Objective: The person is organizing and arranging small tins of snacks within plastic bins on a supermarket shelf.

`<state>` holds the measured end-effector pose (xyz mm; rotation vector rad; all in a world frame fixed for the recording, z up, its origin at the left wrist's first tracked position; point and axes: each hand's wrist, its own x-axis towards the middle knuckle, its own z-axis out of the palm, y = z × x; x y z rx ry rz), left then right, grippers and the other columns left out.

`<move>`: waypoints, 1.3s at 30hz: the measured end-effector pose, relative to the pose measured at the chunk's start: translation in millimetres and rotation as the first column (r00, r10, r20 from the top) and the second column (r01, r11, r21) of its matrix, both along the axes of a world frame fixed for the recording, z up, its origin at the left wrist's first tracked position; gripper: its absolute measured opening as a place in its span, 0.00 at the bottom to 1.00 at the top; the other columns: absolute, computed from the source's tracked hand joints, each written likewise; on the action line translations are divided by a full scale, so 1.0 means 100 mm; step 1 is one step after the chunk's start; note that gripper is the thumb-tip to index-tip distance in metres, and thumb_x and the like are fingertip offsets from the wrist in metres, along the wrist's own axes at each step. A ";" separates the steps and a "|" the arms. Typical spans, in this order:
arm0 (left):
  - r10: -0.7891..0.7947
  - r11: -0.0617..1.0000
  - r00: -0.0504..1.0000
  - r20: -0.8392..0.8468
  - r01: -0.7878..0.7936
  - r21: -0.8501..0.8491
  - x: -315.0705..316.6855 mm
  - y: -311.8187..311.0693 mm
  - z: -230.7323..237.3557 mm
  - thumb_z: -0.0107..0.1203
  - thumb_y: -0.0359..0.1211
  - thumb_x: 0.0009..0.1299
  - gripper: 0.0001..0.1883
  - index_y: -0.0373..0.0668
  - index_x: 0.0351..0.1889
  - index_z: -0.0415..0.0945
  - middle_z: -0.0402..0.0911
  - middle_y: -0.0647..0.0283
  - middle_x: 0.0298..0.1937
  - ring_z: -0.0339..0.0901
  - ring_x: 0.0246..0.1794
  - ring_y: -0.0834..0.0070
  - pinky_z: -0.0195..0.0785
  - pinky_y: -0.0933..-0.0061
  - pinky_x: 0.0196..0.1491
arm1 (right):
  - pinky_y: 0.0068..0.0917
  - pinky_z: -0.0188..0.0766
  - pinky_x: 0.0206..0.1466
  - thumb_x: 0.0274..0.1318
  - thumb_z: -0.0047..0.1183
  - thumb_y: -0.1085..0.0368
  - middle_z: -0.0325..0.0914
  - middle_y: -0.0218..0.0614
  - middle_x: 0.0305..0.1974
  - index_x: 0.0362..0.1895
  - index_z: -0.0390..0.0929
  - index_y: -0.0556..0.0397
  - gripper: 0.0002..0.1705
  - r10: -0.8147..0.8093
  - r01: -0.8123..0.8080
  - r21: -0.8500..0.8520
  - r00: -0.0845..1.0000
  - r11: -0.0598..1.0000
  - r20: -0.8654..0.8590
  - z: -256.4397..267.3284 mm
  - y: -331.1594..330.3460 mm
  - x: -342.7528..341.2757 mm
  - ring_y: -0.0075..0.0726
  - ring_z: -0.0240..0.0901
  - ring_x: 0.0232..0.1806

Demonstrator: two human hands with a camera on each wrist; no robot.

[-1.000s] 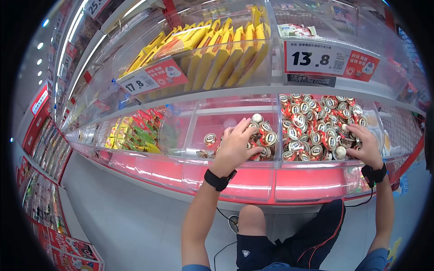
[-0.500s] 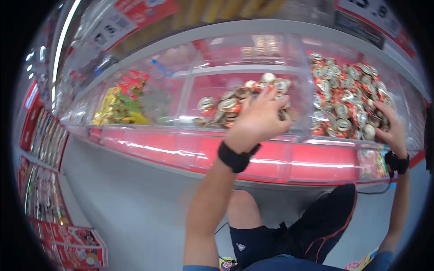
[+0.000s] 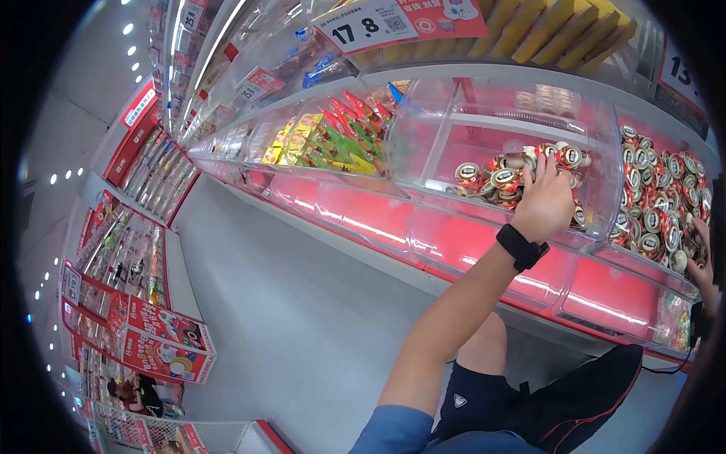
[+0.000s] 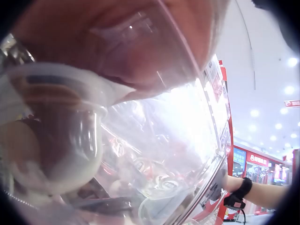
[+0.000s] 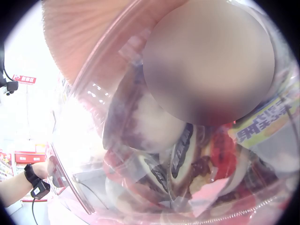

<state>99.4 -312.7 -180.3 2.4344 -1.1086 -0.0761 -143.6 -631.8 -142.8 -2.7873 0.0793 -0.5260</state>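
My left hand (image 3: 548, 204) lies over a pile of small round snack cups (image 3: 505, 178) in a clear bin, fingers spread and touching the top ones. The cups have gold lids with dark labels and red wrapping. Close up in the left wrist view, a translucent cup (image 4: 61, 150) sits beneath the hand. At the right edge of the head view, my right hand (image 3: 703, 265) reaches into the neighbouring bin, which holds a fuller heap of the same snack cups (image 3: 656, 193). A pale upturned cup (image 3: 679, 261) lies by its thumb. Part of this hand is cut off.
Clear bin walls (image 3: 605, 200) divide the compartments. Further left are red, green and yellow snack packets (image 3: 344, 140). A shelf with a 17.8 price card (image 3: 401, 26) and yellow packs (image 3: 544, 30) overhangs the bins. Grey floor (image 3: 287, 303) runs along an aisle at the left.
The head view has swung left, so bins and hands now appear further right and more of the aisle shows. The left hand stays on its cup pile, the right hand in its bin.
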 end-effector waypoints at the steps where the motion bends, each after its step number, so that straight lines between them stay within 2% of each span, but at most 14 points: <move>1: 0.005 1.000 1.000 0.002 -0.005 0.016 0.03 -0.02 0.00 0.47 0.29 0.62 0.23 0.38 0.57 0.67 0.48 0.38 0.72 0.40 0.74 0.43 0.33 0.41 0.71 | 0.38 0.58 0.65 0.41 0.64 0.68 0.72 0.46 0.57 0.60 0.70 0.57 0.36 0.020 -0.020 -0.005 1.000 1.000 0.020 -0.01 -0.02 0.01 0.48 0.66 0.60; 5: -0.083 0.995 0.994 -0.075 0.087 0.053 0.05 -0.03 0.02 0.47 0.35 0.63 0.31 0.40 0.66 0.60 0.41 0.41 0.74 0.34 0.76 0.45 0.30 0.48 0.73 | 0.38 0.58 0.65 0.40 0.65 0.67 0.71 0.48 0.57 0.60 0.71 0.56 0.36 0.004 -0.003 0.055 1.000 0.998 -0.014 0.04 0.03 0.03 0.49 0.65 0.60; 7: -0.129 0.985 0.984 -0.125 0.142 0.102 0.07 -0.02 0.06 0.51 0.43 0.62 0.35 0.51 0.69 0.58 0.40 0.41 0.75 0.32 0.76 0.46 0.29 0.47 0.73 | 0.39 0.57 0.66 0.40 0.65 0.67 0.70 0.50 0.58 0.60 0.70 0.54 0.38 -0.030 0.032 0.042 0.998 0.999 -0.050 0.08 0.07 0.01 0.52 0.63 0.63; 8: -0.132 0.982 0.983 -0.131 0.148 0.121 0.06 -0.02 0.08 0.52 0.44 0.62 0.35 0.53 0.70 0.58 0.40 0.41 0.75 0.31 0.76 0.47 0.28 0.46 0.73 | 0.36 0.51 0.70 0.36 0.56 0.69 0.67 0.45 0.61 0.61 0.67 0.55 0.39 -0.104 0.109 -0.045 0.989 0.993 0.104 -0.36 -0.42 -0.08 0.48 0.59 0.66; 13: -0.195 0.955 0.975 -0.106 0.213 0.207 0.12 -0.05 0.10 0.60 0.42 0.58 0.38 0.62 0.69 0.60 0.39 0.45 0.76 0.32 0.77 0.47 0.28 0.42 0.71 | 0.36 0.55 0.68 0.33 0.57 0.67 0.68 0.50 0.59 0.58 0.70 0.56 0.38 -0.152 0.157 -0.030 0.980 0.987 0.126 -0.25 -0.20 -0.06 0.51 0.64 0.62; 15: -0.155 0.988 0.981 -0.114 0.157 0.007 0.04 -0.02 0.13 0.58 0.40 0.60 0.35 0.53 0.68 0.62 0.46 0.46 0.75 0.40 0.76 0.49 0.34 0.45 0.71 | 0.36 0.59 0.64 0.30 0.58 0.66 0.70 0.48 0.57 0.56 0.71 0.55 0.38 -0.147 0.156 -0.036 0.973 0.987 0.177 -0.26 -0.19 -0.04 0.52 0.66 0.60; 16: -0.183 0.972 0.978 0.096 0.195 -0.134 -0.01 0.01 0.18 0.58 0.38 0.61 0.33 0.49 0.67 0.63 0.50 0.47 0.73 0.45 0.74 0.50 0.38 0.46 0.70 | 0.36 0.60 0.64 0.30 0.58 0.66 0.70 0.48 0.57 0.56 0.71 0.56 0.38 -0.145 0.148 -0.008 0.973 0.989 0.181 -0.24 -0.16 -0.04 0.53 0.66 0.60; 19: -0.048 0.791 0.800 0.598 0.395 -0.466 -0.26 0.29 0.46 0.55 0.30 0.63 0.25 0.34 0.59 0.66 0.71 0.50 0.61 0.65 0.63 0.51 0.51 0.53 0.65 | 0.37 0.62 0.63 0.30 0.60 0.64 0.71 0.47 0.57 0.55 0.72 0.57 0.38 -0.151 0.152 0.012 0.970 0.988 0.191 -0.15 -0.01 -0.06 0.54 0.67 0.59; 21: 0.217 0.642 0.725 0.654 0.399 -0.655 -0.46 0.71 0.51 0.55 0.24 0.59 0.27 0.32 0.58 0.64 0.77 0.51 0.50 0.75 0.50 0.55 0.62 0.55 0.56 | 0.38 0.63 0.62 0.28 0.62 0.62 0.72 0.46 0.56 0.54 0.73 0.57 0.38 -0.134 0.139 -0.012 0.972 0.990 0.195 -0.18 -0.07 -0.06 0.53 0.67 0.58; 24: 0.639 0.229 0.587 0.497 0.472 -0.851 -0.74 1.02 0.72 0.43 0.35 0.63 0.40 0.27 0.70 0.39 0.73 0.59 0.27 0.68 0.26 0.74 0.63 0.69 0.37 | 0.39 0.64 0.61 0.28 0.64 0.60 0.73 0.46 0.54 0.52 0.75 0.56 0.37 -0.145 0.145 0.017 0.970 0.989 0.195 -0.12 0.02 -0.10 0.52 0.67 0.57; 28: 0.703 0.243 0.491 0.515 0.514 -0.822 -0.67 1.05 0.82 0.42 0.33 0.62 0.40 0.31 0.71 0.40 0.70 0.62 0.23 0.62 0.23 0.78 0.57 0.72 0.32 | 0.39 0.64 0.60 0.27 0.65 0.62 0.73 0.45 0.53 0.52 0.75 0.56 0.37 -0.123 0.115 0.045 0.966 0.992 0.226 -0.13 0.01 -0.04 0.52 0.67 0.57; 32: 0.154 0.816 0.652 0.743 0.340 -0.467 -0.31 1.11 0.39 0.45 0.28 0.60 0.44 0.33 0.74 0.35 0.61 0.68 0.18 0.58 0.21 0.80 0.53 0.76 0.25 | 0.39 0.64 0.61 0.29 0.65 0.62 0.73 0.46 0.53 0.53 0.74 0.55 0.38 -0.124 0.116 0.054 0.973 0.992 0.193 -0.10 0.01 -0.06 0.52 0.67 0.57; 35: 0.154 0.819 0.913 0.377 0.095 -0.565 -0.14 0.67 0.09 0.49 0.28 0.59 0.47 0.36 0.74 0.31 0.59 0.69 0.18 0.56 0.19 0.79 0.51 0.77 0.22 | 0.39 0.64 0.61 0.30 0.65 0.61 0.73 0.46 0.54 0.54 0.74 0.54 0.37 -0.135 0.131 0.036 0.979 0.991 0.152 -0.07 0.06 -0.08 0.52 0.67 0.58; 39: 0.199 0.805 0.932 0.303 0.021 -0.593 -0.18 0.49 0.06 0.52 0.29 0.59 0.49 0.35 0.74 0.30 0.60 0.67 0.20 0.58 0.21 0.74 0.55 0.71 0.27 | 0.39 0.63 0.61 0.32 0.65 0.60 0.72 0.45 0.55 0.54 0.74 0.52 0.36 -0.153 0.155 -0.009 0.979 0.988 0.132 -0.01 0.09 -0.07 0.50 0.67 0.58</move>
